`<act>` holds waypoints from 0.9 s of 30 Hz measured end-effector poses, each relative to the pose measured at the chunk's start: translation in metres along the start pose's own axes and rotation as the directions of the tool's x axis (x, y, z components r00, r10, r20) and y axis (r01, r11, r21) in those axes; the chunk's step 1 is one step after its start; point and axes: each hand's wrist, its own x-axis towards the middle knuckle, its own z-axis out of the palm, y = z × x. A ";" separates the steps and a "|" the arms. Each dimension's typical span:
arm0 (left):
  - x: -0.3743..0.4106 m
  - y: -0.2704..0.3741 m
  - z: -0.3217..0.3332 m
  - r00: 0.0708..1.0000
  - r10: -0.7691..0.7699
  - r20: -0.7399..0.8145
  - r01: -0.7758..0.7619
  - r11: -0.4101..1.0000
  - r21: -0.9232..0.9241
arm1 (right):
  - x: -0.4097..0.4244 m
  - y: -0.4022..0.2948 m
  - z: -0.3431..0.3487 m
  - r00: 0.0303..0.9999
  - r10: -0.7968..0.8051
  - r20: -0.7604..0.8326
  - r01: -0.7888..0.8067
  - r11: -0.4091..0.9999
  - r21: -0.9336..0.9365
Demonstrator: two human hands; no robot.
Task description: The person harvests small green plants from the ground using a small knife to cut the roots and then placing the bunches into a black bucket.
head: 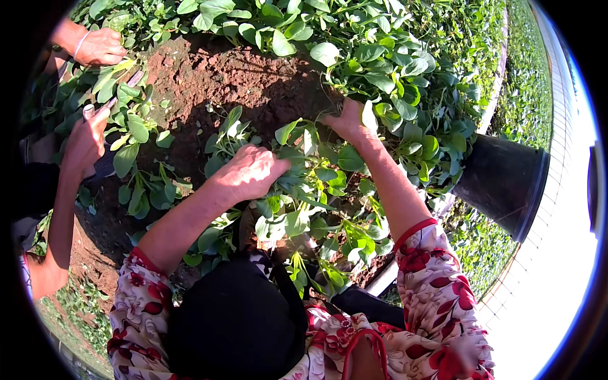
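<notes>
My left hand (251,171) is closed around a loose bunch of leafy green seedlings (297,178) in front of my chest. Leaves cover its fingertips. My right hand (351,121) reaches in at the base of the broad-leaved plants (392,85) still standing in the bed. Its thumb points left over the reddish soil (228,71), and foliage hides the other fingers, so their grip cannot be made out. More leafy plants (297,223) lie below my hands, near my lap.
At the left, another person's hand (100,46) wears a band and touches seedlings; that person's other hand (88,137) holds a slim tool (112,102). A black plastic bucket (498,183) lies tilted at right. Dense greens (266,23) border the soil above.
</notes>
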 end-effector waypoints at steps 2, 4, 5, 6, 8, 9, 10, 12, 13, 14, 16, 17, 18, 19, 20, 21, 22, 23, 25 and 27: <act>-0.002 -0.001 0.001 1.000 -0.007 0.000 0.007 1.000 0.000 | -0.006 -0.007 0.002 0.997 -0.065 -0.034 0.062 0.996 -0.070; -0.002 -0.001 0.001 1.000 -0.004 -0.003 0.004 1.000 -0.001 | 0.000 -0.002 0.000 0.998 0.034 0.055 -0.025 0.989 -0.145; -0.002 0.000 0.001 1.000 -0.001 -0.004 0.001 1.000 -0.002 | 0.003 0.000 -0.002 0.992 0.086 0.096 -0.067 0.980 -0.185; -0.002 0.000 -0.001 1.000 -0.002 -0.007 0.002 1.000 -0.003 | 0.005 0.001 -0.006 0.989 0.028 0.142 0.006 0.973 -0.229; -0.003 0.001 -0.001 1.000 -0.007 -0.007 0.007 1.000 -0.008 | 0.001 -0.002 -0.008 0.994 0.024 0.108 -0.001 0.979 -0.202; -0.002 0.000 0.000 1.000 -0.009 -0.005 0.009 1.000 -0.011 | 0.000 -0.003 -0.010 0.996 0.023 0.089 -0.006 0.982 -0.190; -0.004 -0.001 0.001 1.000 -0.019 0.000 0.019 1.000 -0.013 | 0.002 -0.017 -0.022 0.973 0.088 0.213 -0.074 0.994 -0.076; -0.003 -0.002 0.003 1.000 -0.021 0.014 0.021 1.000 0.011 | -0.001 -0.030 -0.019 0.992 -0.083 0.093 0.090 0.993 -0.076; -0.002 -0.002 0.005 1.000 -0.018 0.023 0.017 1.000 0.021 | -0.003 -0.031 -0.017 0.986 -0.165 0.033 0.167 0.982 -0.085; -0.002 -0.002 0.007 0.999 -0.023 0.043 0.021 0.999 0.036 | 0.009 -0.027 -0.012 0.950 -0.305 0.068 0.309 0.949 -0.062; -0.001 -0.001 0.004 0.997 -0.022 0.073 0.016 0.997 0.077 | 0.017 -0.029 -0.009 0.923 -0.384 0.025 0.378 0.893 -0.245; 0.001 0.000 0.004 0.999 -0.008 0.049 0.004 0.996 0.091 | 0.022 -0.027 -0.011 0.923 -0.380 0.053 0.374 0.857 -0.354; 0.000 0.000 0.005 1.000 -0.005 0.028 0.002 0.995 0.104 | 0.025 -0.027 -0.010 0.948 -0.317 0.008 0.296 0.876 -0.381; 0.000 0.000 0.005 1.000 -0.001 0.006 0.000 0.993 0.117 | 0.024 -0.027 -0.014 0.959 -0.280 0.031 0.267 0.866 -0.422; -0.001 -0.001 0.006 1.000 -0.002 -0.002 0.002 0.994 0.108 | 0.028 -0.023 -0.009 0.948 -0.319 0.009 0.284 0.831 -0.478; -0.003 -0.002 0.007 1.000 -0.002 -0.010 0.003 0.995 0.097 | 0.028 -0.023 -0.006 0.934 -0.357 -0.008 0.298 0.792 -0.533; -0.004 -0.002 0.008 1.000 -0.001 -0.018 0.003 0.996 0.086 | 0.029 -0.022 -0.003 0.935 -0.354 0.008 0.300 0.781 -0.547; -0.004 -0.002 0.008 1.000 -0.010 -0.005 0.010 0.996 0.092 | 0.029 -0.022 0.000 0.936 -0.351 0.023 0.303 0.771 -0.560; -0.002 0.000 0.006 1.000 -0.013 0.018 0.011 0.995 0.104 | 0.029 -0.019 0.000 0.952 -0.306 0.031 0.265 0.766 -0.586; 0.000 0.002 0.004 0.999 -0.021 0.047 0.016 0.993 0.114 | 0.032 -0.020 -0.001 0.971 -0.237 0.023 0.203 0.775 -0.598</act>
